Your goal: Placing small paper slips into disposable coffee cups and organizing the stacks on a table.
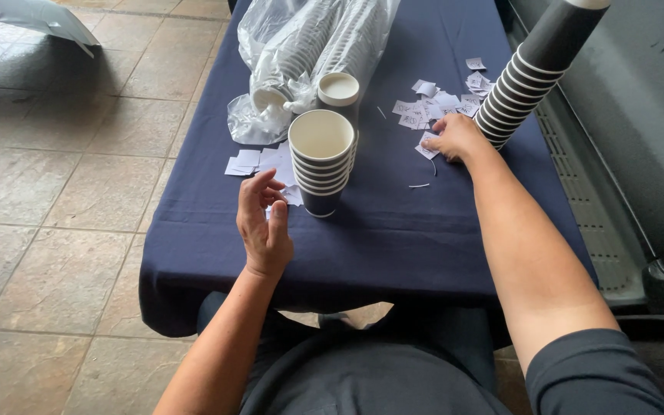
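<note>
On the worktop (pixel 393 230), right hand (pixel 455 138) presses fingertips onto a paper slip (pixel 426 146) beside the scattered slips (pixel 436 104): pick-up step under way. Left hand (pixel 264 223) hovers open, empty, near the cup stack (pixel 321 161). Next move calls for pinching one slip clear.

Matt paper cups (pixel 321 165); cloth tablecover (pixel 393 230)

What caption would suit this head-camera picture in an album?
Seated at a navy-draped table, right hand reaches paper slips; left hand hovers open beside stacked paper cups.
</note>
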